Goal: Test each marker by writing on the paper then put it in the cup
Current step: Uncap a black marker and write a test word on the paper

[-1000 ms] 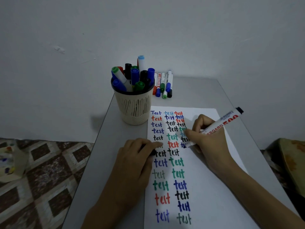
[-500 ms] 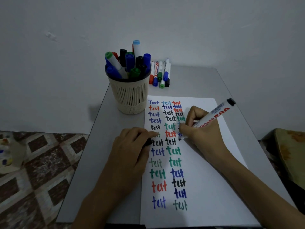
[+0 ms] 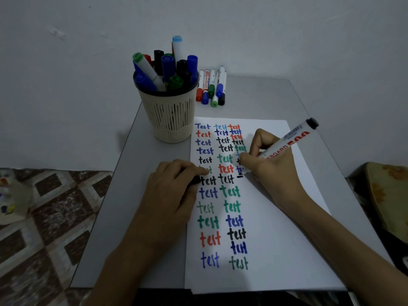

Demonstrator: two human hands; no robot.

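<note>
I have my right hand (image 3: 269, 164) pinching the black whiteboard marker (image 3: 287, 142) low on its barrel, tip down on the paper (image 3: 276, 228) at frame centre, which should keep the stroke controlled. My left hand (image 3: 170, 195) curls round what I take for its black cap (image 3: 194, 181), ready for recapping, and pins the paper's left edge. The cup (image 3: 170, 120) stands at upper centre, with the untested markers (image 3: 212, 85) just to its right.

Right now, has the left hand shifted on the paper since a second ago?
No. The left hand keeps its fingers over the half-hidden green word at the left edge of the paper, just above the black "test"; only the camera shifted.
</note>
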